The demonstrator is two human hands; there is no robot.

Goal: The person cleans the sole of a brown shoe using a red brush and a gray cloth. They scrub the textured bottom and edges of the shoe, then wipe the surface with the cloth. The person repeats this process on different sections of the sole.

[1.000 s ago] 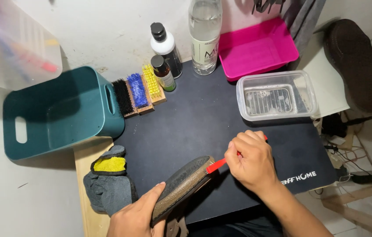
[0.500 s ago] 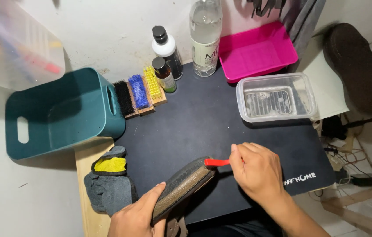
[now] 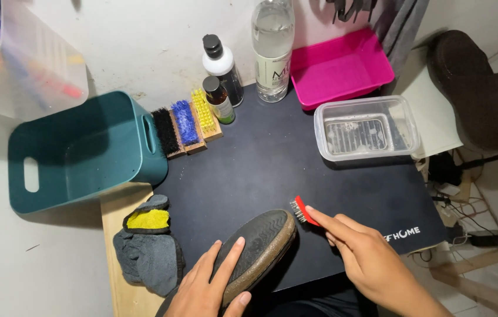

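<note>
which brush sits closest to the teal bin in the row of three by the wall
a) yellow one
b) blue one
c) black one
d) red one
c) the black-bristled brush lies right against the teal bin, with the blue brush next and the yellow brush farthest; the small red brush is in the right hand at the toe of the shoe, not in the row.

Lower centre of frame: left hand (image 3: 211, 287) gripping upturned shoe (image 3: 258, 249), sole up. Just right: right hand (image 3: 366, 261) pressing small red brush (image 3: 303, 211) against toe edge.
</note>
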